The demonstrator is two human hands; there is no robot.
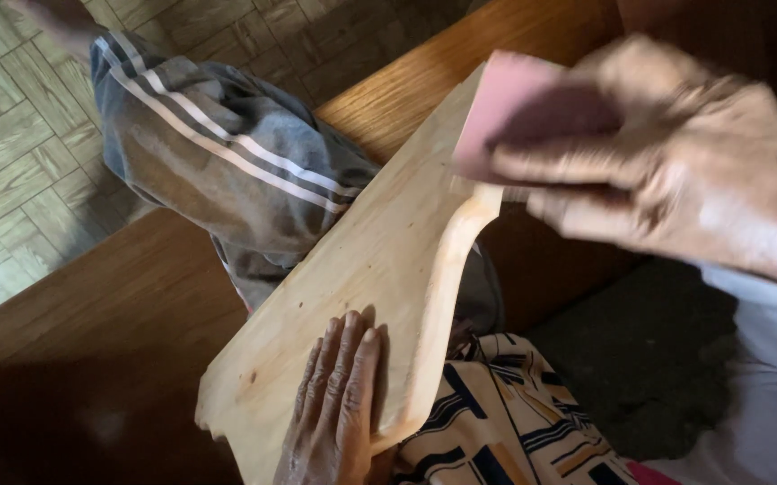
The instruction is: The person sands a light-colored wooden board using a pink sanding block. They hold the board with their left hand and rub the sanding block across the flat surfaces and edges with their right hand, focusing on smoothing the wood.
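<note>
- Sanding looks under way: the right hand [667,166] pinches a pink sanding sheet [509,103] against the curved edge of a pale wooden board [352,269] (blurred, likely mid-stroke).
- The left hand [334,404] lies flat on the board, fingers together, steadying it across the lap.
- A further stroke would call for firm bracing.
- No packages, labels or signs visible.

dim warm light, right hand [676,162] motion-blurred.
</note>
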